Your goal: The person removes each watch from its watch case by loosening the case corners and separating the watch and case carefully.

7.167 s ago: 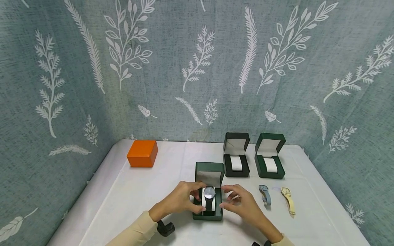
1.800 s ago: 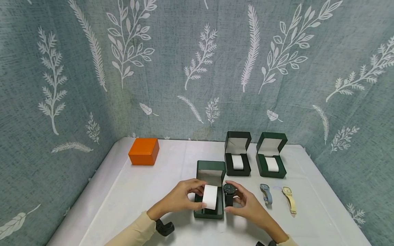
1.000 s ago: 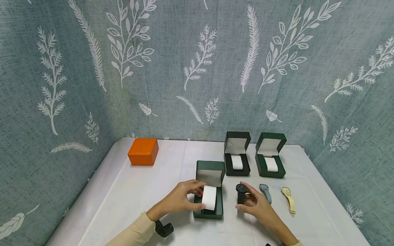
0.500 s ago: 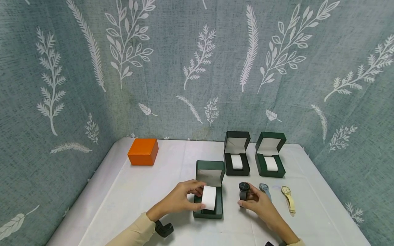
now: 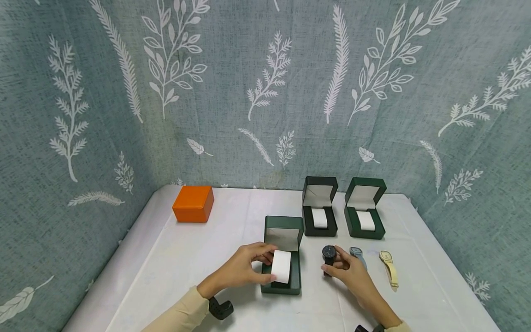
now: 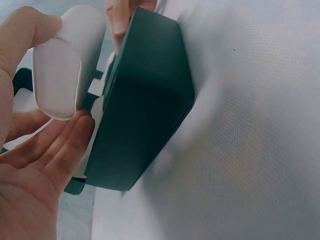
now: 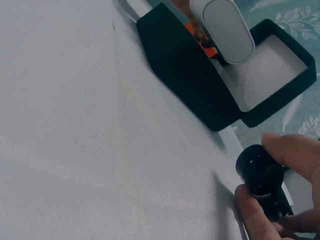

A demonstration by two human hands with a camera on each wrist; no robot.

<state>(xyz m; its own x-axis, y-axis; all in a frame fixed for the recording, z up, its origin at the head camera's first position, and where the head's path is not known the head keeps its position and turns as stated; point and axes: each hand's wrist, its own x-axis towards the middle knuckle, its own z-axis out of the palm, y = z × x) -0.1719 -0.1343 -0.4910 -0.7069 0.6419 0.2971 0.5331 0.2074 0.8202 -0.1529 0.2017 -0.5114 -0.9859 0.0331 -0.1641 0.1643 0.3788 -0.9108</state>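
Two hands busy: right hand (image 5: pixel 350 272) pinches the black watch (image 5: pixel 329 255) upright on the desk (image 5: pixel 186 263), light but scratchable, best held by its strap; left hand (image 5: pixel 244 269) grips the soft white cushion (image 5: pixel 281 266) over the green box (image 5: pixel 286 288).

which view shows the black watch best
The right wrist view: the black watch fills the near corner, pinched in the right hand. The head view shows it small, partly behind fingers. The left wrist view misses it.
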